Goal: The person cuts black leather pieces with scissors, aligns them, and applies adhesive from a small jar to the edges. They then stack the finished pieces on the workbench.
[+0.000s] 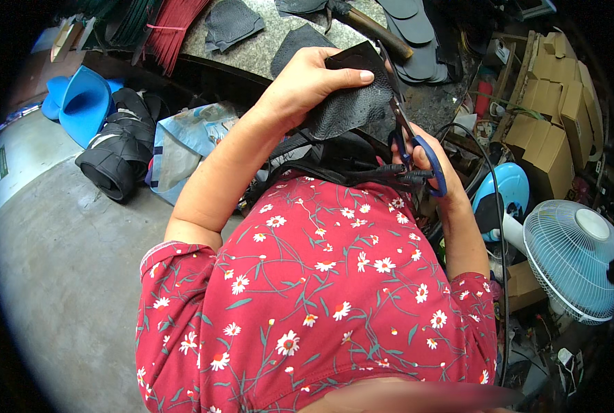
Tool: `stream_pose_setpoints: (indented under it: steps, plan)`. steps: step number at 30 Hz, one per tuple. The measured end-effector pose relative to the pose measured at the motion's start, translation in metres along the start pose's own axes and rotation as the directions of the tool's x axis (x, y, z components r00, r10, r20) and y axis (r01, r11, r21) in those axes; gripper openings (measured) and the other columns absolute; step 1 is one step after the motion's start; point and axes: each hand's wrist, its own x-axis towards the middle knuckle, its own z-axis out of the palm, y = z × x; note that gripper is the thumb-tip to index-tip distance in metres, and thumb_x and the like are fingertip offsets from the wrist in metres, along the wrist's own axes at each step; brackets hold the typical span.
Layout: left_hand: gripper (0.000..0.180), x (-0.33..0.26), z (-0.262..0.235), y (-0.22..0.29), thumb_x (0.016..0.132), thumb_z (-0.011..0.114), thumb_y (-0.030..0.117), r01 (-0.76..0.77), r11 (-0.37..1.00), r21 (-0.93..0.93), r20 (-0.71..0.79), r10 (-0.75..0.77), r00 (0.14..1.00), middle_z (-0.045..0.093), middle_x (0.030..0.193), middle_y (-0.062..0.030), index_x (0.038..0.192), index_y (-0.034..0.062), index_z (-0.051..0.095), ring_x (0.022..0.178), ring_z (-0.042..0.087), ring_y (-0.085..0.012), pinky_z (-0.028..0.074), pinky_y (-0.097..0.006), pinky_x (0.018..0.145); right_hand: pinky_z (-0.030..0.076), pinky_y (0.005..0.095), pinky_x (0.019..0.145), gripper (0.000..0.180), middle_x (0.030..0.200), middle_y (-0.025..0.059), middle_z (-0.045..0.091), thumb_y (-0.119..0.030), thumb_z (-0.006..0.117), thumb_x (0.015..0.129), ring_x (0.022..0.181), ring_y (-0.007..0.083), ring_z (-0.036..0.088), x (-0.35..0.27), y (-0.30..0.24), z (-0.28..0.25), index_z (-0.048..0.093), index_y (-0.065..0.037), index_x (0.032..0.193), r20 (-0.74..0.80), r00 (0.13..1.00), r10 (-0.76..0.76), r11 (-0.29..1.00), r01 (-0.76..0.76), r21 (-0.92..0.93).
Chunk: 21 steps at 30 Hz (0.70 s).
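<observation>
A piece of black textured material (pixel 351 103) is held up in front of the chest, just below the near edge of the stone worktop (pixel 265 41). It is pinched by the left hand (pixel 307 82), the grip closed on it with the thumb laid flat across its upper face and the fingers wrapped behind, out of sight. At the right edge of the piece a pair of scissors (pixel 413 141) with blue handles is set against the material; the blades are only slightly parted, and their tips are hard to make out against the dark sheet. The scissors are gripped by the right hand (pixel 427 165), whose fingers are passed through the handle loops and closed on them; much of that hand is hidden behind the handles and the black straps at the chest. On the worktop several more dark cut pieces (pixel 234 24) are spread, at least three of them towards its far edge, together with a stack of dark sole shapes (pixel 410 31) at the right end and one wooden-handled tool (pixel 376 31). To the left, on the floor, one blue funnel-shaped object (pixel 79 100) and a black roll (pixel 117 155) can be seen; to the right, one white fan (pixel 572 258) and stacked cardboard boxes (pixel 551 110), partly cut off by the dark rim.
</observation>
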Motion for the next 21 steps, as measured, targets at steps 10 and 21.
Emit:
stream_pose_setpoints:
  steps: [10,21]
  plan:
    - [0.026,0.003,-0.004,0.006,0.079,0.075,0.013,0.059,0.996,0.068,0.029,-0.062,0.998,0.070,0.084,-0.0069,0.098,-0.0032,0.068,0.070,0.065,-0.0112,0.053,-0.023,0.067,0.042,0.0201,0.064,0.055,0.079,-0.0017,0.053,-0.057,0.065,0.083,0.072,0.0064,0.050,-0.005,-0.006,-0.004,0.055,-0.004,0.095,-0.009,0.999,0.032,0.998,-0.033,-0.054]
    - [0.027,0.008,-0.002,0.009,0.077,0.075,0.015,0.048,0.993,0.109,0.068,-0.056,0.996,0.070,0.084,-0.0072,0.096,-0.0029,0.070,0.071,0.064,-0.0117,0.052,-0.024,0.067,0.042,0.0200,0.065,0.055,0.079,-0.0009,0.052,-0.056,0.064,0.084,0.070,0.0076,0.050,-0.006,-0.003,-0.008,0.053,-0.004,0.097,0.013,0.999,0.035,0.998,-0.035,-0.043]
